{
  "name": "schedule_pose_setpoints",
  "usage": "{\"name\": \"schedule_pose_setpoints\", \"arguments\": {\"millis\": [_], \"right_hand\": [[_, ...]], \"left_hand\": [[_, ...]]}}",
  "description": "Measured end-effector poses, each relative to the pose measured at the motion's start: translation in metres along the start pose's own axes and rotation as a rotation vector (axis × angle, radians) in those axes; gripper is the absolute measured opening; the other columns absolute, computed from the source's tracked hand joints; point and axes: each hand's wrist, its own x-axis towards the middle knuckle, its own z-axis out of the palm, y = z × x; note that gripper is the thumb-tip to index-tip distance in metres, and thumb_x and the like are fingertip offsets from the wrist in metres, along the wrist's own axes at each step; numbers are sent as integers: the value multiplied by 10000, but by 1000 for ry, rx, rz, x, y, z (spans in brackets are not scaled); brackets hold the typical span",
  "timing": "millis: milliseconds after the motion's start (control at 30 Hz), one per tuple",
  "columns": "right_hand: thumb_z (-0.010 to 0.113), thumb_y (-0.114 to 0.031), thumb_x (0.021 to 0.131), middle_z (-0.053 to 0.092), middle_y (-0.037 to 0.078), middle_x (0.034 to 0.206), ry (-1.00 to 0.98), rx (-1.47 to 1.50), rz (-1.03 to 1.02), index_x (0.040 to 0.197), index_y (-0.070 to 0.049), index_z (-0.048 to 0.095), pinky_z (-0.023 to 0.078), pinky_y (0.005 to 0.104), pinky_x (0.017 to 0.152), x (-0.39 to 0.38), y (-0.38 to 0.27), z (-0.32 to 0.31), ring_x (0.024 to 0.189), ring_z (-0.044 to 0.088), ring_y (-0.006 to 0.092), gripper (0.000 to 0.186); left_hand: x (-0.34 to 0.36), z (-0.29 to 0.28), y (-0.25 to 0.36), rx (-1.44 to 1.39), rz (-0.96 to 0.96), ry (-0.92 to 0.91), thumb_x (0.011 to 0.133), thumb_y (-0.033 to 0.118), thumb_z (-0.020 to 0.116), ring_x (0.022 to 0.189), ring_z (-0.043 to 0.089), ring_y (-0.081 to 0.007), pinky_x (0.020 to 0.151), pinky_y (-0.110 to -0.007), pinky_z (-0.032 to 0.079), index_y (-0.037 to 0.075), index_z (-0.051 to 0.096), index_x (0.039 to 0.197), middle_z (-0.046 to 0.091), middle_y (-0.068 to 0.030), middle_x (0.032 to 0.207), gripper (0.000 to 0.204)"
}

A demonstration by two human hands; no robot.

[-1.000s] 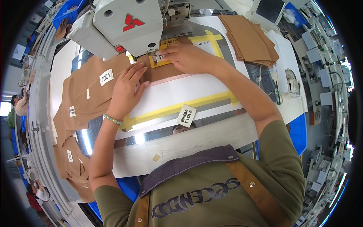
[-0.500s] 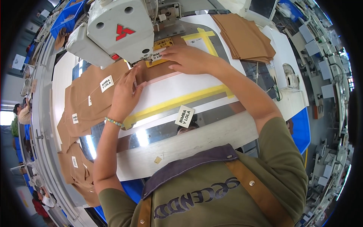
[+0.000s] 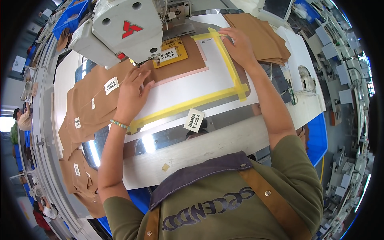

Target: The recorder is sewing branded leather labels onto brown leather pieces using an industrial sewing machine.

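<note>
My left hand [image 3: 135, 93] lies palm down beside the sewing machine head, its fingers stretched over the edge of a brown fabric piece [image 3: 186, 62]. On that piece rests a yellow frame [image 3: 183, 51] around a white printed label [image 3: 167, 54]. Beneath them is a white template board edged with yellow tape [image 3: 192, 101]; pink strips line the fabric's near and right edges. My right hand [image 3: 239, 47] is at the board's far right corner, fingers apart and slightly bent, fingertips by the tape. Nothing shows in its grasp. Another label [image 3: 195, 120] lies nearer me on the shiny plate.
The white sewing machine head [image 3: 124, 34] stands over the far left of the board. Labelled brown pieces [image 3: 90, 108] spread at left. A stack of brown pieces [image 3: 264, 38] lies at far right. Blue bins [image 3: 318, 138] stand below the table at right and beyond the machine.
My right hand has left the yellow frame and moved right to the board's taped corner, uncovering the label and fabric. My left hand has barely moved.
</note>
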Motion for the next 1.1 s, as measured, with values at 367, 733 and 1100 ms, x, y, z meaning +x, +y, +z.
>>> {"name": "schedule_pose_setpoints", "arguments": {"millis": [367, 733, 1100], "right_hand": [[699, -235, 1045, 763, 88, 1365, -48, -4, 20, 1209, -76, 807, 564, 425, 999, -3, 15, -5, 1303, 659, 303, 253], [736, -201, 1042, 736, 94, 1427, -63, -63, -64, 1315, -113, 788, 510, 410, 1132, -2, 27, -2, 1381, 630, 297, 292], [736, -209, 1039, 722, 117, 1428, -67, -66, -19, 1344, -125, 772, 508, 425, 1141, -2, 20, -2, 1381, 627, 320, 319]], "left_hand": [[15, 12, 13, 117, 97, -90, 987, 200, 785, 1456, 513, -447, 1224, -510, 448, 32, 721, 1393, 644, -123, 1553, 444], [30, 18, 12, 35, 83, -151, 998, 171, 769, 1442, 526, -378, 1238, -489, 408, 59, 734, 1386, 662, -95, 1536, 405], [31, 13, 8, 75, 101, -190, 1010, 161, 755, 1469, 523, -369, 1259, -491, 402, 68, 730, 1411, 644, -86, 1569, 412]]}}
